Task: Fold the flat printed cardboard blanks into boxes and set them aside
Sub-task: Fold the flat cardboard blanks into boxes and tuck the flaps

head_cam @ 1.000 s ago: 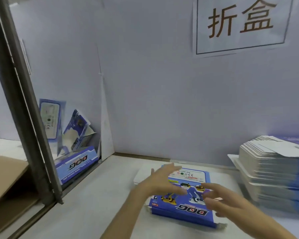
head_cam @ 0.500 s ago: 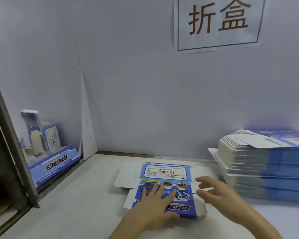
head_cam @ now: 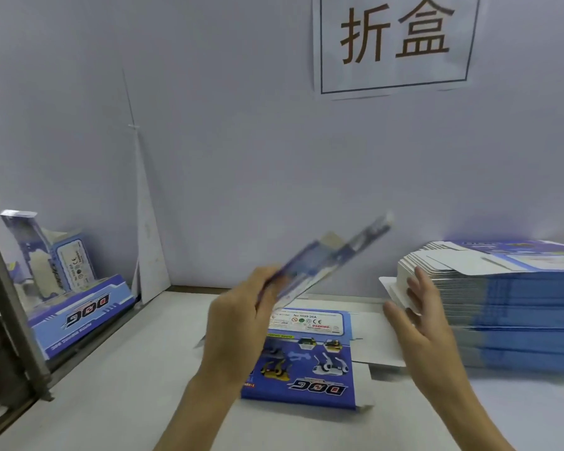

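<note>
My left hand grips one flat blue printed blank by its near end and holds it tilted up in the air, blurred by motion. Below it another flat blank, printed "DOG", lies on the white table. To the right, my right hand hovers open with spread fingers beside the tall stack of flat blanks. Folded blue boxes stand at the left against the wall.
A grey wall with a paper sign closes off the back. A metal post runs down the left edge, in front of the folded boxes. A white card leans in the back left corner.
My left hand has lifted one blank off the table and tilted it upward. My right hand moved right, toward the stack. Another blank stays flat underneath.
</note>
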The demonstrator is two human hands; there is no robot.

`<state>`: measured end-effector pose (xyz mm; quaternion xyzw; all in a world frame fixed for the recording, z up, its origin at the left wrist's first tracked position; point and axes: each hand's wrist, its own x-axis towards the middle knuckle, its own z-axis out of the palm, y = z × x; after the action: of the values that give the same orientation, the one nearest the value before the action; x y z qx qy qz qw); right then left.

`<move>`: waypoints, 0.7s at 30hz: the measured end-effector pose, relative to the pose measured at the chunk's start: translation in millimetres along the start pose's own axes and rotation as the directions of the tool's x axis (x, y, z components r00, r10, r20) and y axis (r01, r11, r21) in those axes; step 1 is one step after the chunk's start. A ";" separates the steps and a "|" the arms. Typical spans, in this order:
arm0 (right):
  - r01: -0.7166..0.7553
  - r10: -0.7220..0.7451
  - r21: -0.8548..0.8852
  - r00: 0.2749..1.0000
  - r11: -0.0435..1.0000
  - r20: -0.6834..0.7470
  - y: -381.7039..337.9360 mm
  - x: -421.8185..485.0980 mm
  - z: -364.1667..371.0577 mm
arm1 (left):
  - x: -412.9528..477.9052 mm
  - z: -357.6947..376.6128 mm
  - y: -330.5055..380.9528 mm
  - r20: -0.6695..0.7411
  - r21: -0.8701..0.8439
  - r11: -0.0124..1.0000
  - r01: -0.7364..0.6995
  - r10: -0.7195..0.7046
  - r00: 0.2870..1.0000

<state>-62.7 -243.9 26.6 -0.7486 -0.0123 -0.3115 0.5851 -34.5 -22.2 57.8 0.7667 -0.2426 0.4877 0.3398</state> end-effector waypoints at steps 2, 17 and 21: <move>-0.038 0.033 0.068 0.997 0.997 0.070 -6.0 -2.0 3.5 | 11.1 -7.2 17.8 -0.077 -0.194 0.975 0.108 -0.125 0.989; -0.015 0.008 0.274 1.000 0.962 0.026 -25.3 -9.0 -4.1 | 4.6 7.0 46.7 0.271 -0.504 0.678 0.535 -0.464 0.843; 0.034 -0.033 0.256 0.999 0.966 -0.008 -27.3 -9.6 -2.3 | 1.7 10.1 48.9 0.324 -0.478 0.677 0.559 -0.456 0.829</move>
<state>-82.0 -234.0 45.9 -0.6660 -0.0638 -0.3185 0.6715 -62.3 -61.7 70.3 0.7114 -0.1792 0.2113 0.6459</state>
